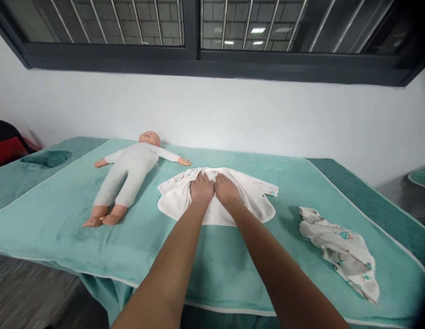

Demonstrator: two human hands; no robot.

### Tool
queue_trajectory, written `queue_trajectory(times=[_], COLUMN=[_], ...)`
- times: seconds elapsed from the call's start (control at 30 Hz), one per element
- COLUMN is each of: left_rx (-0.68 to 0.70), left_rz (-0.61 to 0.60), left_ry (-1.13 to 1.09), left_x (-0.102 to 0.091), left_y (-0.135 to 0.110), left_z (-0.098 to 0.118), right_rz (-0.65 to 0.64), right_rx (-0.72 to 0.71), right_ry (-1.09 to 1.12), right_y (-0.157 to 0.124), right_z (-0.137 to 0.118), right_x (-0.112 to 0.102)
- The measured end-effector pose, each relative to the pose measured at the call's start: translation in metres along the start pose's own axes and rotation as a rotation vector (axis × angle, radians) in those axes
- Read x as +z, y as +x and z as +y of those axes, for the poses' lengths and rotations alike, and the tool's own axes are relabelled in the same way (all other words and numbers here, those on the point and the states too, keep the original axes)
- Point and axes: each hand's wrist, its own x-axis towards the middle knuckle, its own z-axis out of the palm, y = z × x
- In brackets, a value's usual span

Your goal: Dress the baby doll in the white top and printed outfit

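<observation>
A small white baby jacket [173,204] with a fine print on its sleeves lies spread open on the green cover, sleeves out to both sides. My left hand [201,188] rests flat on its inner side, close under the neckline. Right beside it, my right hand [227,190] also lies flat on the cloth, fingers stretched toward the collar. The two hands nearly meet in the middle. To their left, a baby doll [132,160] in a white bodysuit is on its back, arms spread. A crumpled printed white baby garment [342,249] lies to the right.
The green bed cover [61,224] with white piping drapes over the front edge. A small dark green cushion [50,158] and a red and black item [8,146] are at the left. Behind the bed stands a white wall [267,119] under a dark-framed barred window [195,59].
</observation>
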Motion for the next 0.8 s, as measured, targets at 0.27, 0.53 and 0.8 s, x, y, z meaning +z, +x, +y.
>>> queue_trajectory(times=[0.27,0.53,0.8], left_rx=[0.119,0.151,0.183], left_rz=[-0.078,-0.088,-0.059], left_ry=[0.019,0.012,-0.008], left_x=[-0.006,-0.011,-0.014], left_y=[-0.021,-0.04,-0.055], left_z=[-0.01,-0.017,-0.025], right_rz=[-0.076,-0.083,-0.069], right_rx=[0.111,0.177,0.132], right_ry=[-0.018,-0.036,-0.048], right_y=[-0.013,-0.028,-0.056], right_z=[0.002,-0.003,-0.007], right_x=[0.001,0.0,-0.005])
